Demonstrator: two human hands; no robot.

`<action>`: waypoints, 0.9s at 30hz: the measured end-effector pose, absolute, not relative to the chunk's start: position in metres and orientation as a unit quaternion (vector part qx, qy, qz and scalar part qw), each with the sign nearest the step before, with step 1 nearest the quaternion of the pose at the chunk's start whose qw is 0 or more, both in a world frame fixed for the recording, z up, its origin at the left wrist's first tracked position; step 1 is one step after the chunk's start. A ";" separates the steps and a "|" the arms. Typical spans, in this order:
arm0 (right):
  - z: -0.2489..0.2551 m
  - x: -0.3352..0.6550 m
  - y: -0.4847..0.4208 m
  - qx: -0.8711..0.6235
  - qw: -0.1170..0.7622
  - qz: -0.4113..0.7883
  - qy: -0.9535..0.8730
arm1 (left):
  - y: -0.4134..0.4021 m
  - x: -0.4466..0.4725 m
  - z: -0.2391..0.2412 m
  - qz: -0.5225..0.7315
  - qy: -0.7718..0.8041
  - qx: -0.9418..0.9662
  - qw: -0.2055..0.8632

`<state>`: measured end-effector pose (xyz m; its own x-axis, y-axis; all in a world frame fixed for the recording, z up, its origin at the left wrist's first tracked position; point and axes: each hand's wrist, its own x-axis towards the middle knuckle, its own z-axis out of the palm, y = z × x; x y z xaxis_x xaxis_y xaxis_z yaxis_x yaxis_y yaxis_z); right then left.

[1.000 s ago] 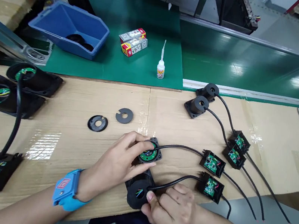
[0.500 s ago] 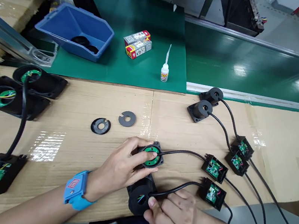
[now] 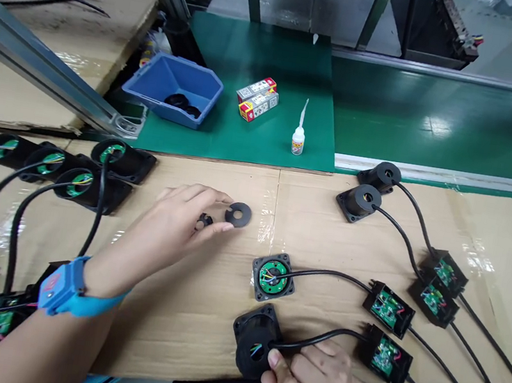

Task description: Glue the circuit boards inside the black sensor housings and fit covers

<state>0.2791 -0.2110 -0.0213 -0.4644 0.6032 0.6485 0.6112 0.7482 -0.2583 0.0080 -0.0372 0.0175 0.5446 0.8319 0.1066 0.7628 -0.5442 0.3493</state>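
My left hand (image 3: 183, 219), with a blue wrist strap, reaches over the table with thumb and forefinger apart at the left edge of a flat grey notched ring (image 3: 245, 217). A second black ring (image 3: 204, 219) shows partly beneath that hand. My right hand (image 3: 311, 378) is curled closed around the black cable (image 3: 310, 339) beside a black round housing (image 3: 256, 340) with a square flange. Behind it sits another square-flanged housing (image 3: 273, 276) with a green circuit board inside, untouched. Both cables run to black boxes (image 3: 389, 308) with green boards.
Two cabled housings (image 3: 365, 202) stand at the back right. Several larger black tubes (image 3: 106, 184) with cables crowd the left. On the green mat are a blue bin (image 3: 154, 98), small boxes (image 3: 257, 98) and a white dropper bottle (image 3: 297, 141). A metal post (image 3: 52, 65) slants at left.
My left hand has let go of the housing with the green board and moved up and left to the rings. My right hand stays at the cable. The view has shifted left.
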 end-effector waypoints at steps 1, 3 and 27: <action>-0.022 0.279 -0.211 -0.353 0.378 -0.004 -0.856 | -0.031 0.005 0.017 0.113 0.456 0.874 0.122; -0.022 0.280 -0.210 -0.347 0.381 -0.003 -0.857 | -0.023 0.007 0.016 0.090 0.458 0.878 0.104; -0.024 0.280 -0.208 -0.351 0.380 -0.015 -0.856 | -0.065 0.033 0.002 0.179 0.438 0.868 0.150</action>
<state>0.2798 -0.2080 -0.0239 -0.4657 0.5889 0.6605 0.6123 0.7533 -0.2399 0.0334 -0.0652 0.0025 0.5528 0.8140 0.1784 0.7065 -0.5713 0.4177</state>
